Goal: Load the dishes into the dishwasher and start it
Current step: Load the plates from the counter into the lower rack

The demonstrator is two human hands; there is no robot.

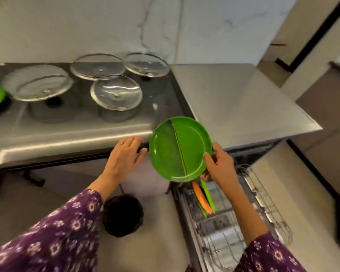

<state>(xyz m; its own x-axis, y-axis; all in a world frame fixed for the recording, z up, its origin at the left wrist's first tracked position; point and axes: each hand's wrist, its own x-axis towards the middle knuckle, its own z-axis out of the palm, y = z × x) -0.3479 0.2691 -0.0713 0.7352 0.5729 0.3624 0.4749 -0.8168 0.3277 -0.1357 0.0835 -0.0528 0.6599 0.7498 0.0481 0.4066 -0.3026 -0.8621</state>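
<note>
Beyond the sleeve, the right hand pinches the plate by its rim over the rack; so thin a grip may slip, while the left hand rests straight-fingered against the counter.

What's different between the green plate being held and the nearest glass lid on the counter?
The green plate is opaque; the glass lid is see-through. The plate is held tilted in the air by the right hand; the lid rests on the counter. Both are round.
</note>
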